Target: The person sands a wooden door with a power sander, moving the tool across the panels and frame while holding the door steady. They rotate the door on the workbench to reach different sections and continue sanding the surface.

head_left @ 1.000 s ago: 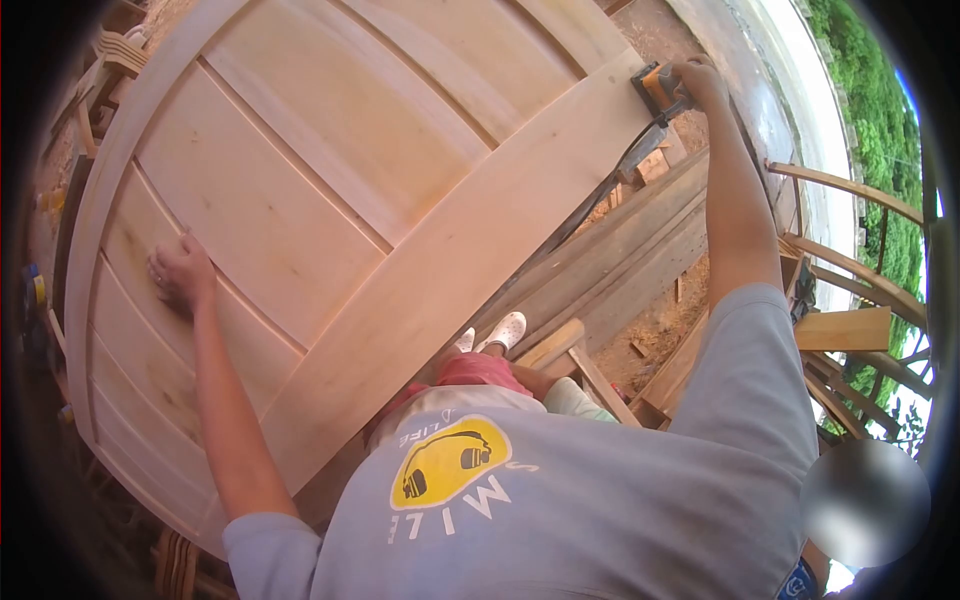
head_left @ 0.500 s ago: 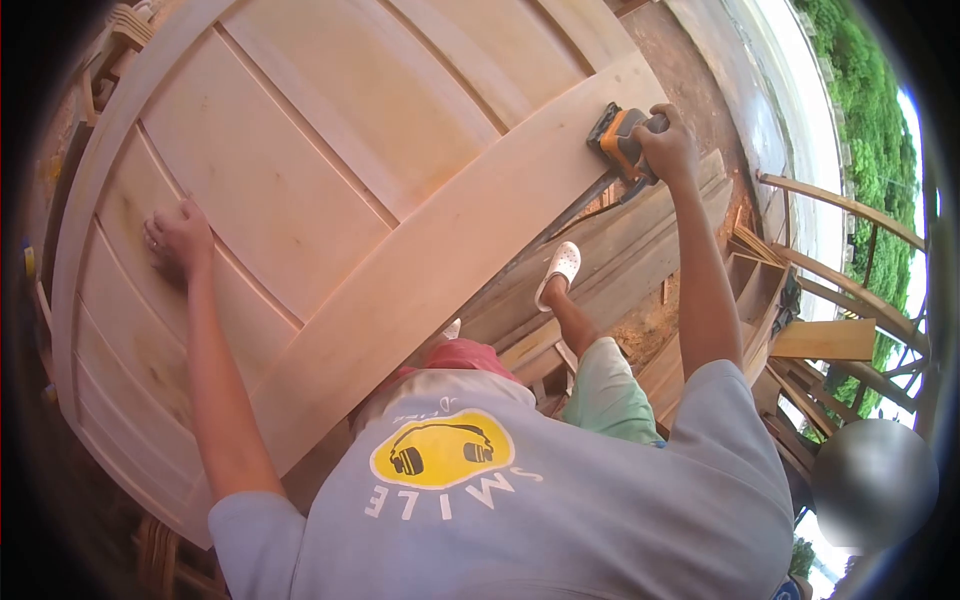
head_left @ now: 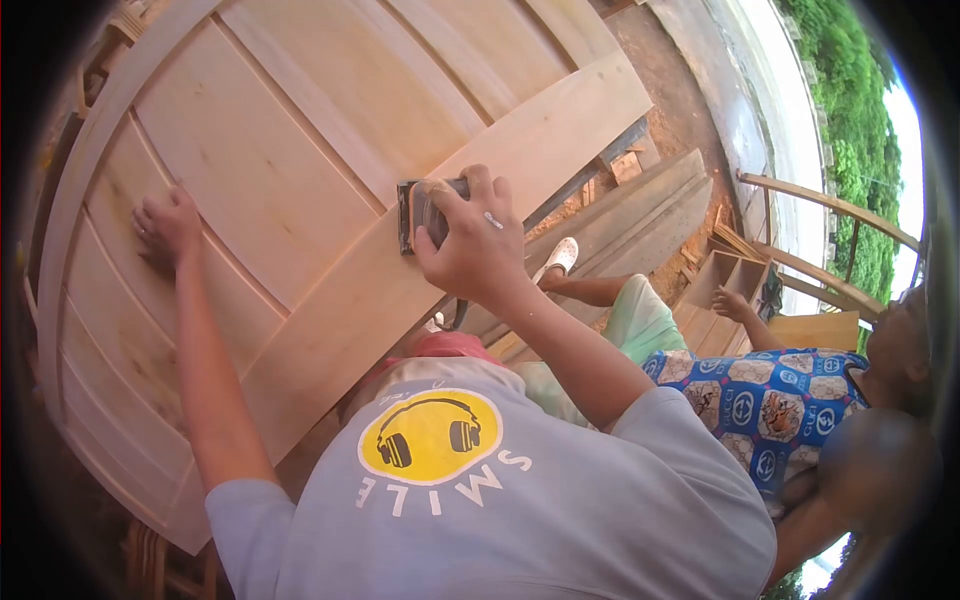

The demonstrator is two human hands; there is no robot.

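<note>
A large pale wooden panel door [head_left: 280, 130], with long grooves and a curved edge, lies flat before me. My right hand [head_left: 478, 235] wraps round a power sander [head_left: 424, 212], its pad set on the broad side rail [head_left: 330, 310]. A dark cord [head_left: 458, 316] hangs from the tool over the near edge. Further left, my left hand [head_left: 168, 228] rests on a narrow panel beside a groove. Its fingers are curled, and what lies under them is hidden.
Another person [head_left: 760, 410] in a blue patterned shirt is close on my right, one arm reaching forward. Wooden planks [head_left: 640, 210] lie below the door's near edge. A wooden box frame [head_left: 715, 285] and curved timber pieces [head_left: 830, 210] stand at the right.
My right hand has drawn the sander left along the rail, from near its far end to about the middle. The other person has leaned into view. My left hand stays on the panel.
</note>
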